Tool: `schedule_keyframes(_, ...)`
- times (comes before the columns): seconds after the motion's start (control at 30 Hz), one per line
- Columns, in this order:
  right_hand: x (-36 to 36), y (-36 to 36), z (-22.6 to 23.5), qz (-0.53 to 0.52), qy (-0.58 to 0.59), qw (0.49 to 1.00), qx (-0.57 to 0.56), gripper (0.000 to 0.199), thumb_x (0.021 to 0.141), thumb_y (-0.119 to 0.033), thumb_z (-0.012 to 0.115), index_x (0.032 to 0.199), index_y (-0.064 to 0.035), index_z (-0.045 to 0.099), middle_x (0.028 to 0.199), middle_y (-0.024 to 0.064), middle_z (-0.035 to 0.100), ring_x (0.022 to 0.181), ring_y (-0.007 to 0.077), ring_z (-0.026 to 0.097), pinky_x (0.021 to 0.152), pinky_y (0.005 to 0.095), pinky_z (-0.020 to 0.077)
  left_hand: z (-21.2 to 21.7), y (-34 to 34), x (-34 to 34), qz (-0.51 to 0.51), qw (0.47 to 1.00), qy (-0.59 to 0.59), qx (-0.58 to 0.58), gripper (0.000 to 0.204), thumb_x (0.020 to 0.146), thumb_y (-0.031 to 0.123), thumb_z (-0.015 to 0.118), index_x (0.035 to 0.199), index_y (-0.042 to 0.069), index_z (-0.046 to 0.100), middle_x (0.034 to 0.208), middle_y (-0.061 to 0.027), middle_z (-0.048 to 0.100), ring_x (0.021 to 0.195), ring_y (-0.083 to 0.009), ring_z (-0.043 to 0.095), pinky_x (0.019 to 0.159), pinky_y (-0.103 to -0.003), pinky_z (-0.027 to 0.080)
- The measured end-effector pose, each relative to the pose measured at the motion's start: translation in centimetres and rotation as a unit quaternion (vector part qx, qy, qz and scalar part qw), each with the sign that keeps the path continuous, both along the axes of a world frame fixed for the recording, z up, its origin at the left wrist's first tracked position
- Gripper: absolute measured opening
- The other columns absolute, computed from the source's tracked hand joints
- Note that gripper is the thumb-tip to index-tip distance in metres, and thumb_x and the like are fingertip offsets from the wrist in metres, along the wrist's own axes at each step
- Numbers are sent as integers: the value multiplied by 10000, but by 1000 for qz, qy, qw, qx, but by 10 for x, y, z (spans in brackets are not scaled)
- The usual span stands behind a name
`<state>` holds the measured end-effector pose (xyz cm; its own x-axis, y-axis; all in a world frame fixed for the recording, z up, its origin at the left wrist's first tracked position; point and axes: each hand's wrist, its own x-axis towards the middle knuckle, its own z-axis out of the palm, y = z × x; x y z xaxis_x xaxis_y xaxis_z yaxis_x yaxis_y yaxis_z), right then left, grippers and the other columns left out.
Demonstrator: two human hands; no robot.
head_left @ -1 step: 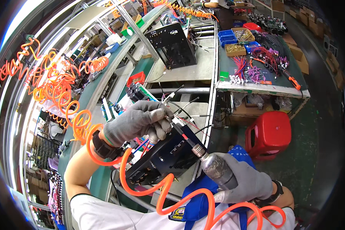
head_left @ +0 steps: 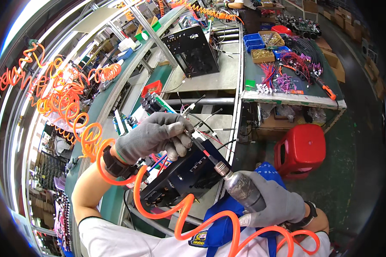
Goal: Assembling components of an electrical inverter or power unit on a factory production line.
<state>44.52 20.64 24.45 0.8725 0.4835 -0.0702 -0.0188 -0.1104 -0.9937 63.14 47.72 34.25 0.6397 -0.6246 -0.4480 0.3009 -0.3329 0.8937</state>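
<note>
My right hand (head_left: 278,200), in a grey glove, is wrapped round a grey air screwdriver (head_left: 243,189). Its long bit points up and left toward my left hand (head_left: 156,135). That hand, gloved too, is closed in a pinch right by the bit's tip. Something small and metallic seems to be between its fingers, too small to name. Below both hands lies a tilted black metal case (head_left: 186,173) with slots and holes in its face. Red and blue wires (head_left: 161,165) show beside it, partly hidden by my left hand.
An orange coiled air hose (head_left: 184,205) loops across the front, over the case. Farther up the line stands another black case (head_left: 193,53). At right are a bench edge (head_left: 294,100) with wire bundles and parts boxes, and a red stool (head_left: 302,147).
</note>
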Motion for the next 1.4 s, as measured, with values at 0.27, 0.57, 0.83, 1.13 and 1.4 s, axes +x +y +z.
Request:
schedule_keyframes(0.27,-9,-1,-3,0,-8,1000,-20,983,751,-459,843,1481,-33,340,1064,186,677,955,293,697,864,381,535,14,-7,-16,-16,991,-72,114,350,1014,328,600,1047,-19,631,786,-98,709,611,-151,708,486,-224,558)
schedule_keyframes(0.57,-33,-10,-3,-56,72,996,-8,1022,709,-463,881,1486,-53,359,1106,145,670,974,237,681,881,352,519,-3,18,0,-163,918,-324,160,455,947,232,700,1332,22,581,1118,-81,663,1046,-174,619,939,-322,515)
schedule_keyframes(0.83,-49,-1,-13,107,161,963,-185,1134,720,-696,762,1540,-71,289,1140,280,655,1080,418,662,935,445,496,-36,13,7,-392,741,-461,291,872,657,16,788,1454,89,444,1430,-216,467,1250,-412,550,1054,-438,468)
schedule_keyframes(1.13,-48,24,-19,95,169,967,-162,1115,760,-684,726,1538,-44,248,1131,313,642,1059,438,660,917,468,510,-56,9,15,-404,714,-515,248,550,717,89,772,1246,48,626,1332,-196,575,1092,-370,653,940,-423,534)
schedule_keyframes(1.4,-55,30,-26,93,160,969,-161,1124,762,-677,728,1535,-30,232,1103,310,653,1044,442,668,914,465,518,-56,11,12,-389,732,-508,236,487,747,116,769,1205,38,623,1252,-186,598,1062,-387,648,927,-414,532)
